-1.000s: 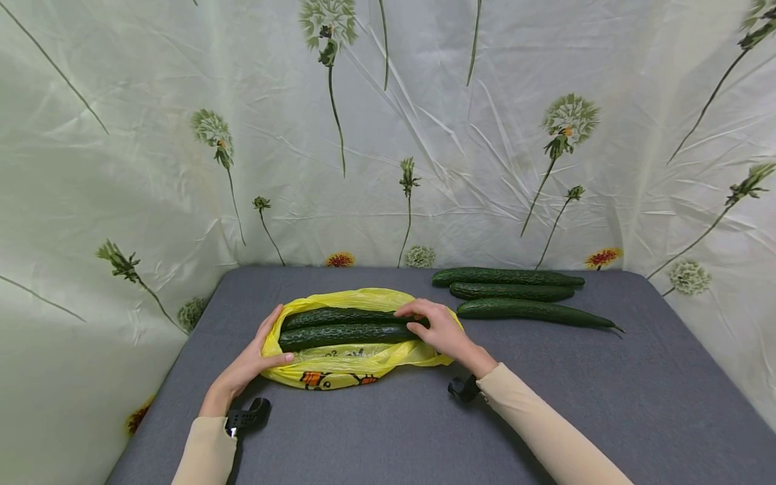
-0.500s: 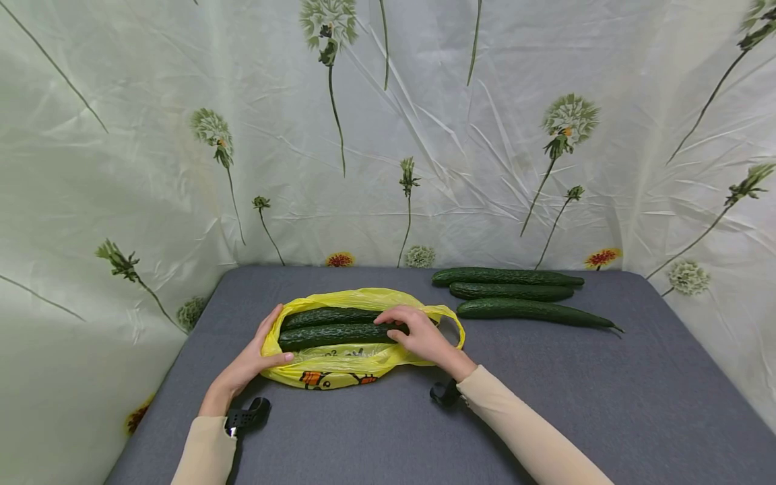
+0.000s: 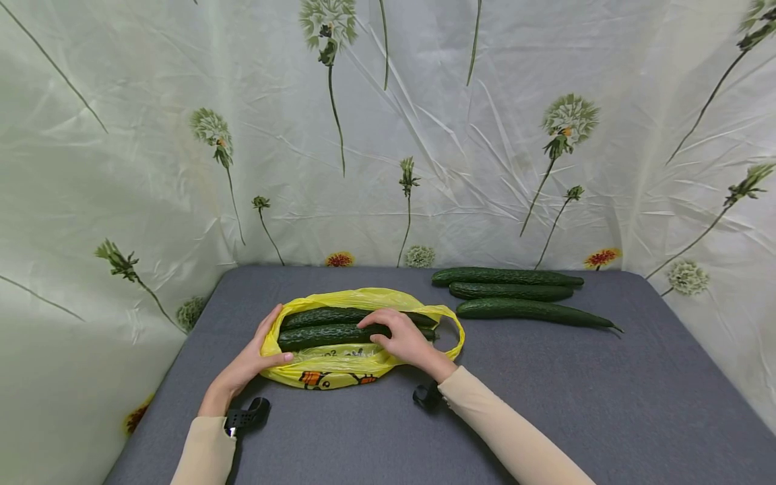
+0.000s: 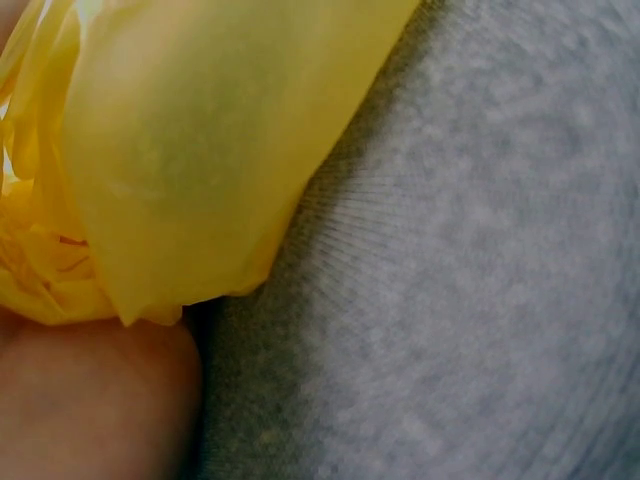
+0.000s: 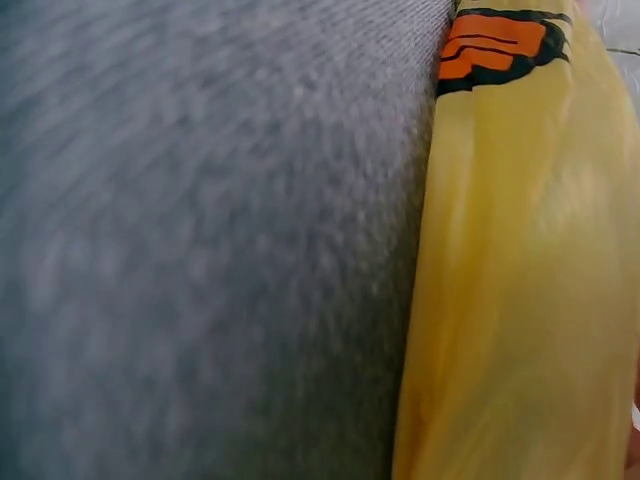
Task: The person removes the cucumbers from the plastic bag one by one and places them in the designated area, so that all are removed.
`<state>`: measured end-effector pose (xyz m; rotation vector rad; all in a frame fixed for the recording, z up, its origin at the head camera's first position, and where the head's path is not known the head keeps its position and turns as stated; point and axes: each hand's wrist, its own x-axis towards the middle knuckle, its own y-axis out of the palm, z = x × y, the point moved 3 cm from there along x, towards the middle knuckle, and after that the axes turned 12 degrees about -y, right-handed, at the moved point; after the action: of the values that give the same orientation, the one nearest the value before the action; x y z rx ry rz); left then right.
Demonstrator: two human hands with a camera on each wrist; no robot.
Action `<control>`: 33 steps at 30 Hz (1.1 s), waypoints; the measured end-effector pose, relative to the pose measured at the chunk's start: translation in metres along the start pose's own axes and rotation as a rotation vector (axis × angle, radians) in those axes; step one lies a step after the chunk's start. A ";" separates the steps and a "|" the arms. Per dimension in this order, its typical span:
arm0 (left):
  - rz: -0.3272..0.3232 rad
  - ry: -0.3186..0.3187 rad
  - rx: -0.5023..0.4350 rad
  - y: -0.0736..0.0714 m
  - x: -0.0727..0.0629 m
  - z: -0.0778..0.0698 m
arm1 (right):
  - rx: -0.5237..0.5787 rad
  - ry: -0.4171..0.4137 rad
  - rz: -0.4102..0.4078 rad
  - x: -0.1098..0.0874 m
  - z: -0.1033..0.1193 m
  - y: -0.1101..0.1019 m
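Note:
A yellow plastic bag [image 3: 339, 366] lies on its side with its mouth up, and two dark green cucumbers rest side by side in it: the front cucumber [image 3: 327, 335] and the rear cucumber [image 3: 330, 315]. My left hand [image 3: 250, 357] holds the bag's left end, thumb over the front rim and fingers at the back. Over the cucumbers' middle is my right hand [image 3: 403, 337], its fingers loosely bent and thumb apart; it covers part of both, and contact is hard to tell. The left wrist view shows the bag's yellow film [image 4: 220, 150] close up.
At the back right of the grey table [image 3: 515, 384] lie three more cucumbers: a far one [image 3: 506, 276], a middle one [image 3: 512, 291] and a near one [image 3: 536, 312]. A bag handle loop [image 3: 457, 333] spreads at the right. Behind stands a flowered curtain [image 3: 485, 155].
My right hand has slid leftward along the cucumbers in the bag, uncovering their right ends and the handle loop. The cucumbers, the bag's left end and my left hand have stayed put.

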<state>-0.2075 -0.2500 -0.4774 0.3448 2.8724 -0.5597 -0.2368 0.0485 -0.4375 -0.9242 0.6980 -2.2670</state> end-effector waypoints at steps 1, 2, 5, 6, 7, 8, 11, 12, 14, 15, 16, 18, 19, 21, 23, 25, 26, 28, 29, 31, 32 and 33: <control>0.001 0.002 -0.001 0.000 0.000 0.000 | 0.002 0.005 -0.001 0.001 0.000 0.001; 0.002 0.003 0.000 0.000 0.000 0.000 | 0.006 0.010 -0.001 0.001 0.001 0.002; 0.002 0.006 0.002 0.000 0.000 0.001 | 0.009 0.021 0.004 0.004 0.000 0.006; 0.002 0.006 0.002 -0.001 0.001 0.002 | 0.008 0.025 0.006 0.005 0.000 0.008; 0.003 0.006 0.003 -0.001 0.001 0.002 | 0.007 0.029 0.010 0.006 0.000 0.009; 0.003 0.005 0.004 -0.001 0.001 0.002 | 0.007 0.034 0.013 0.006 -0.001 0.011; 0.004 0.002 0.003 -0.001 0.001 0.003 | 0.006 0.049 0.024 0.009 -0.002 0.014; 0.004 0.000 0.003 -0.001 0.001 0.003 | 0.009 0.056 0.029 0.010 -0.002 0.015; 0.005 -0.001 0.003 -0.001 0.002 0.003 | 0.019 0.070 0.037 0.012 -0.002 0.017; 0.005 -0.001 0.003 -0.001 0.002 0.003 | 0.021 0.075 0.042 0.013 -0.002 0.017; 0.006 0.000 0.005 0.000 0.002 0.003 | 0.023 0.079 0.046 0.014 -0.002 0.018; 0.006 0.005 0.008 0.000 0.002 0.003 | 0.022 0.088 0.054 0.015 -0.001 0.019; 0.007 0.007 0.008 0.000 0.002 0.003 | 0.020 0.091 0.059 0.016 -0.001 0.020; 0.005 0.008 0.009 0.000 0.002 0.003 | 0.014 0.097 0.068 0.017 -0.001 0.021; 0.004 0.009 0.010 0.000 0.002 0.002 | 0.002 0.101 0.078 0.018 -0.001 0.023; 0.005 0.004 0.010 0.000 0.001 0.002 | -0.015 0.103 0.091 0.019 -0.002 0.024; 0.006 0.003 0.010 0.000 0.001 0.001 | -0.027 0.100 0.097 0.020 -0.002 0.025; 0.006 0.004 0.009 0.000 0.001 0.001 | -0.063 0.090 0.114 0.021 -0.003 0.026; 0.006 0.005 0.007 0.000 0.001 0.000 | -0.084 0.086 0.125 0.021 -0.003 0.027; 0.006 0.007 0.006 -0.001 0.001 0.000 | -0.121 0.078 0.146 0.022 -0.004 0.028; 0.006 0.009 0.004 -0.001 0.001 0.000 | -0.138 0.078 0.156 0.022 -0.004 0.029; 0.007 0.011 0.005 0.000 0.001 0.001 | -0.154 0.079 0.165 0.023 -0.005 0.029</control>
<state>-0.2086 -0.2504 -0.4780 0.3595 2.8799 -0.5663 -0.2444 0.0142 -0.4497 -0.8180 0.9591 -2.1365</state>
